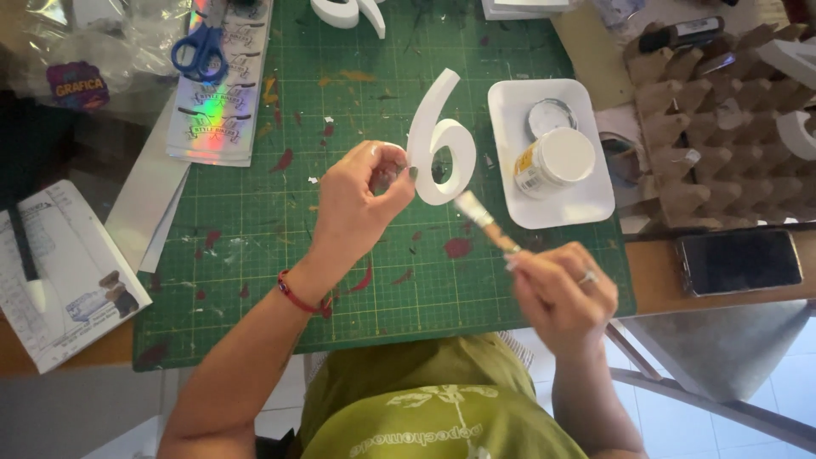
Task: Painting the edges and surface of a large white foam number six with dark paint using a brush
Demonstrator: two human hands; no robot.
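While the right hand (565,293) is closed around the handle of a flat paintbrush (483,219), keep the bristles angled up and to the left toward the work, as they now sit just below and right of the numeral without touching it. The left hand (357,200) pinches the lower left edge of a white cut-out numeral (440,140) between thumb and fingertips, other fingers curled, holding it upright above the green cutting mat (255,255). Judged from this grip, a light pinch at the edge leaves the faces free for coating; turning the piece rather than the brush should give even coverage. Beyond the right hand, a white tray (586,204) carries an open paint jar (557,161) and its lid (550,115). Farther beyond the left hand lie blue scissors (201,51).
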